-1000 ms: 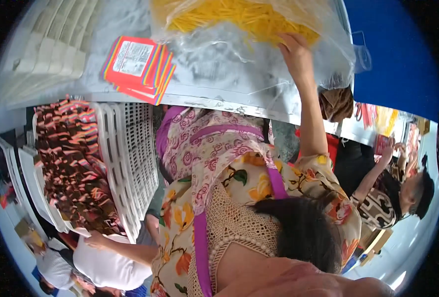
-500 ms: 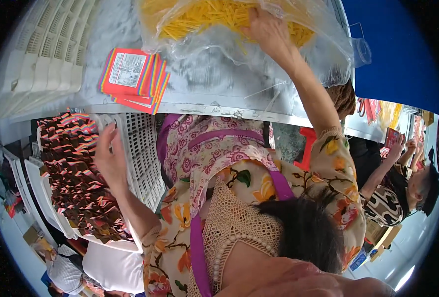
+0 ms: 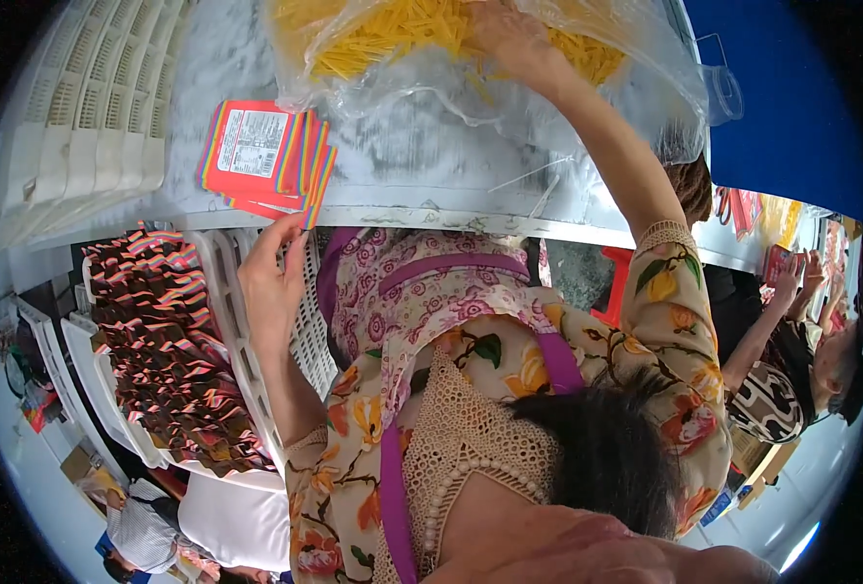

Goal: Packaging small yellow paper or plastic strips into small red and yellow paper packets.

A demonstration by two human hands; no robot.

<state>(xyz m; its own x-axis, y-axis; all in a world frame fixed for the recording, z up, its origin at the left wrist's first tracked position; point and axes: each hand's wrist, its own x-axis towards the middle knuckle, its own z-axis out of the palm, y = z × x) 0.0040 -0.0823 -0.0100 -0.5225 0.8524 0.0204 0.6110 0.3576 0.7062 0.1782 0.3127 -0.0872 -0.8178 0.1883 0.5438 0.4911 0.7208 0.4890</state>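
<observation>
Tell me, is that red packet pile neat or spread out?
Spread out a bit: the packets overlap unevenly, and striped edges peek out by the left hand.

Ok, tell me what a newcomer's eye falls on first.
Likely the heap of yellow strips in a clear plastic bag at the top, the right hand at it. Next, the fanned stack of rainbow-edged red packets near the front edge of the table, left hand at its near corner, and the white crate of dark, stripe-edged packets at left.

A cream floral blouse (image 3: pixel 667 384) underlies a purple-strapped apron (image 3: pixel 431 282).
</observation>
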